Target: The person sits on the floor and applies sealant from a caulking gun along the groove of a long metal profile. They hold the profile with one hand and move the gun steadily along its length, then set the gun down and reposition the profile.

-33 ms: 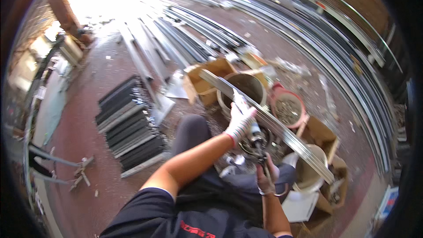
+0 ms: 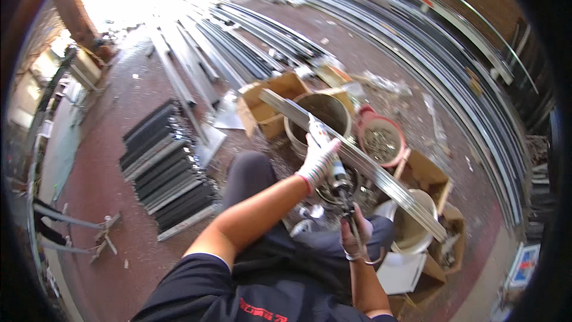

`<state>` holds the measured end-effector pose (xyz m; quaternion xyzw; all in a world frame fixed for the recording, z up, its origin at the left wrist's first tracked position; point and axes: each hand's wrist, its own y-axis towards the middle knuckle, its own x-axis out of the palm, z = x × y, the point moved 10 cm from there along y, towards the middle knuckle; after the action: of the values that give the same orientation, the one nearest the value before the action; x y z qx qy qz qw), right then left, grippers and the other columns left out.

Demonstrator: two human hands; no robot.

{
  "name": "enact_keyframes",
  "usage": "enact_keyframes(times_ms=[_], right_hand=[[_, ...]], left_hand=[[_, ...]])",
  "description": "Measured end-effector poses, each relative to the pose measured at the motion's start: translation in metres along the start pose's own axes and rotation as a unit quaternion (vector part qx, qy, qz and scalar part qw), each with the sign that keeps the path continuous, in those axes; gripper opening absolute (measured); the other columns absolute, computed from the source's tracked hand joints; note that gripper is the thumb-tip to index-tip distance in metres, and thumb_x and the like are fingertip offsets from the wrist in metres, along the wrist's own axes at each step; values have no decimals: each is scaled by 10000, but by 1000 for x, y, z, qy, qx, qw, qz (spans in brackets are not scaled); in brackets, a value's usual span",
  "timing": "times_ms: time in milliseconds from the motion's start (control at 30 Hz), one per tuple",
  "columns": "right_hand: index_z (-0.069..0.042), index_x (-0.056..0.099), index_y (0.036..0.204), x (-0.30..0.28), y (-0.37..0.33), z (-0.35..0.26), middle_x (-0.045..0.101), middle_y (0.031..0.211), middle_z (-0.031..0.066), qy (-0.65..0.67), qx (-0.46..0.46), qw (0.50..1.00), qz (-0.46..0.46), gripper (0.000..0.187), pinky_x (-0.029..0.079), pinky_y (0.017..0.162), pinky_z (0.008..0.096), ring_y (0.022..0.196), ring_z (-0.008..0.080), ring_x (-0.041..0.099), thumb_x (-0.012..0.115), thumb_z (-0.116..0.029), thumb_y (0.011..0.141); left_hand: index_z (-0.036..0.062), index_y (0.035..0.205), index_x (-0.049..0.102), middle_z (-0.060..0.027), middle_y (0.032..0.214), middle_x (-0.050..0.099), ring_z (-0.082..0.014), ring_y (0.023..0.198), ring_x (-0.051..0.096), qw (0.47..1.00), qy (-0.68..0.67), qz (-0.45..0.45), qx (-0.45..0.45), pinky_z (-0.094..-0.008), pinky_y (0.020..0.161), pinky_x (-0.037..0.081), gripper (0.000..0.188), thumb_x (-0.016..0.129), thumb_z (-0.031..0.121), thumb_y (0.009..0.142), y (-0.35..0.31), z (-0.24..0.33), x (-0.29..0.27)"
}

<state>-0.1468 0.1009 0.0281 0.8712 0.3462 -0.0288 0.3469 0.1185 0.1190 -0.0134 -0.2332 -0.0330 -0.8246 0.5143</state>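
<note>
A caulking gun (image 2: 340,183) with a pale tube is held between my two gloved hands, its nozzle pointing up and away from me. My left hand (image 2: 320,159) is closed round the front of the tube, close to the nozzle. At the rear, my right hand (image 2: 357,232) grips the handle. Silvery metal profiles (image 2: 370,170) lie side by side just beyond the gun, slanting from upper left to lower right across the tops of buckets. The nozzle's tip is beside their near edge; whether it touches them I cannot tell.
Under the profiles stand a grey bucket (image 2: 296,135) and a white bucket (image 2: 433,210). A red bucket (image 2: 400,154) of small parts and cardboard boxes (image 2: 255,120) sit around them. Dark profiles (image 2: 170,170) lie stacked on the left; long metal bars (image 2: 381,39) cover the floor farther off.
The whole scene has shifted slightly leftward in the picture. Both hands keep their hold on the caulking gun, and the profiles still rest across the buckets.
</note>
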Motion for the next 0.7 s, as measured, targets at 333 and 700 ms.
enact_keyframes(times_ms=[333, 700], right_hand=[[-19, 524, 1447, 16, 37, -35, 671, 1098, 179, -296, -101, 947, -77, 719, 540, 839, 459, 924, 358, 657, 793, -275, 832], [-22, 513, 1399, 90, 105, -18, 607, 1222, 177, -180, 54, 958, -216, 628, 513, 922, 368, 1051, 289, 629, 707, -47, 802]], left_hand=[[75, 1144, 531, -85, 846, 631, -232, 619, 656, 951, -91, -138, -262, -398, 551, 594, 330, 727, 244, 940, 24, -40, 36], [3, 1077, 590, -93, 845, 636, -213, 656, 630, 965, -160, -11, -205, -380, 592, 538, 277, 721, 147, 881, 77, 6, -31]])
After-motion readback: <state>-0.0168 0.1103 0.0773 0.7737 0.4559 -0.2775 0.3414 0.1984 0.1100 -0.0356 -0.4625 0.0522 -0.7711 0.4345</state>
